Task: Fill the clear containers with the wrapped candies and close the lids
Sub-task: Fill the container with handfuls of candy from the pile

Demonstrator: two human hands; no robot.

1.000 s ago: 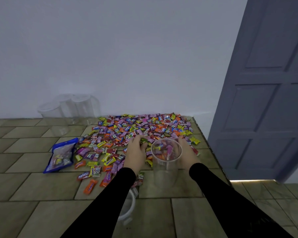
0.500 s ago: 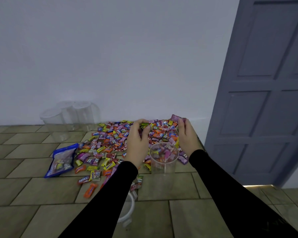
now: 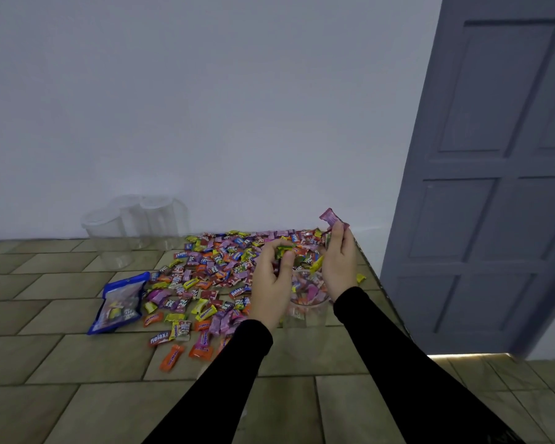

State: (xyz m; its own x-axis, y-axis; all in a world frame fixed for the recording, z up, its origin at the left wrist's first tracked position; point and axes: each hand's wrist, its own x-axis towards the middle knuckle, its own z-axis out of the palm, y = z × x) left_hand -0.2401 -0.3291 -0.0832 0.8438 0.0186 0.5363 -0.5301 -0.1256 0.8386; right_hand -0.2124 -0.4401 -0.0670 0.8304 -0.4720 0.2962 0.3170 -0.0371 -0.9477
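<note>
Left hand (image 3: pixel 271 280): grip curled closed on a small bunch of green and yellow candies (image 3: pixel 285 251), held above the near clear container (image 3: pixel 306 302).
Right hand (image 3: pixel 342 264): grip pinching a purple candy (image 3: pixel 330 217) at its fingertips, a yellow one (image 3: pixel 316 264) against the palm.
Near clear container: upright between the wrists, partly filled, lidless.
Far left: three empty clear containers (image 3: pixel 109 238) against the wall.
Blue candy bag (image 3: pixel 119 304): flat, left of the pile.
Loose wrapped candies (image 3: pixel 212 270): spread from bag to hands.
Surface: tiled floor (image 3: pixel 45 363). White wall (image 3: pixel 205 107); grey panelled door (image 3: pixel 494 187) at right.
</note>
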